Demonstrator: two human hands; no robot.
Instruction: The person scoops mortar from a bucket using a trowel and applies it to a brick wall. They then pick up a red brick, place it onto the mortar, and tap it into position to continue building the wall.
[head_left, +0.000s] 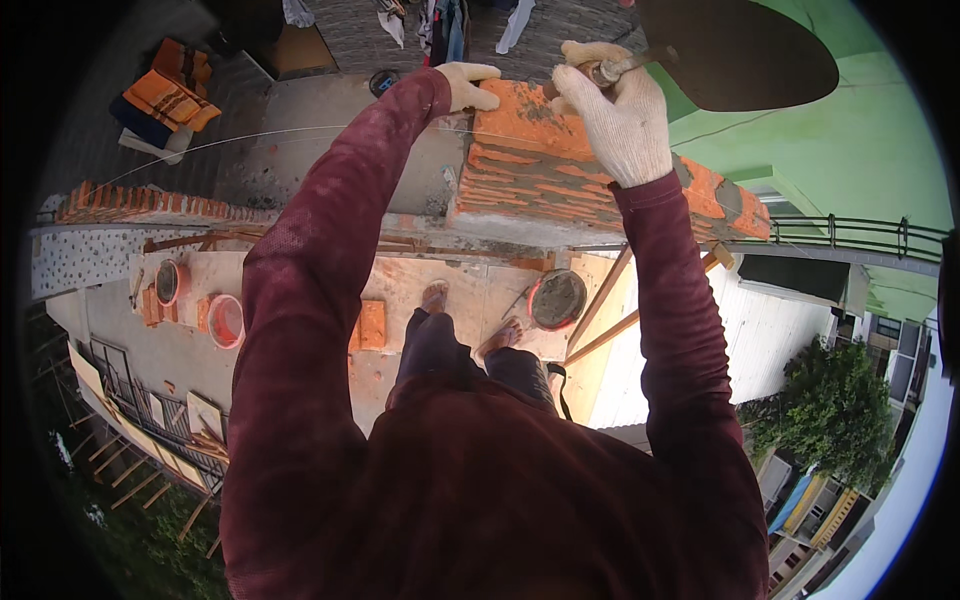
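Note:
An orange brick wall (560, 185) with thick grey mortar joints rises in front of me. My left hand (468, 88), in a white knit glove, is at the left end of its top course, touching an orange brick (520, 110) there. Its thumb and fingers are stretched apart. Above the same course, my right hand (625, 115), also gloved, is wrapped round the handle of a trowel (740, 55). The broad, dark trowel blade points to the right, off the wall. A thin string (290, 131) runs across at the height of the wall top.
By my feet stands a tub of grey mortar (557, 300). Loose bricks (370, 325) and a red bucket (227, 321) are on the platform to the left. Wooden braces (605, 300) lean at the right. A lower brick wall (150, 205) continues left; folded orange cloths (172, 90) lie beyond.

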